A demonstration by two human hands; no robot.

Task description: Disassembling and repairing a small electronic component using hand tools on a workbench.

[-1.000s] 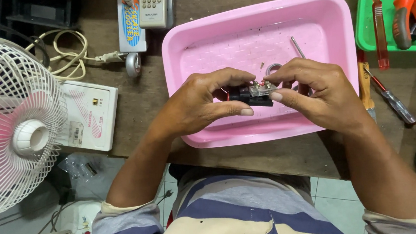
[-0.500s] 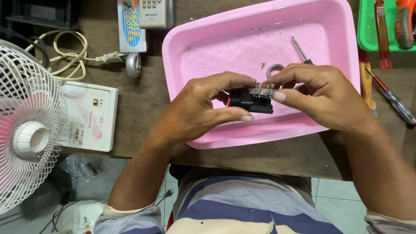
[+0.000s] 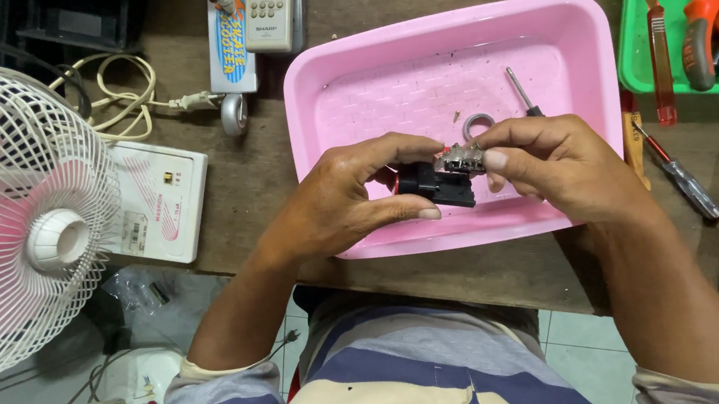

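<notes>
Over the near half of a pink plastic tray (image 3: 368, 90), both my hands hold a small black part with a grey metal top (image 3: 447, 178). My left hand (image 3: 351, 198) pinches its black body from the left, thumb underneath. My right hand (image 3: 557, 165) grips the metal end from the right with thumb and fingertips. Inside the tray, just beyond my fingers, lie a small metal ring (image 3: 479, 123), a tiny screw (image 3: 457, 117) and a thin screwdriver (image 3: 522, 93).
A white fan (image 3: 27, 219) stands at the left, beside a white box (image 3: 163, 200) and a coiled cord (image 3: 125, 96). A remote (image 3: 272, 12) lies beyond the tray. A green tray (image 3: 632, 27) with orange pliers (image 3: 717, 20) and screwdrivers (image 3: 678, 173) sits at the right.
My hands stay over the tray with the part; the fingers of both hands have shifted slightly on it, and the grey metal end shows more between them.
</notes>
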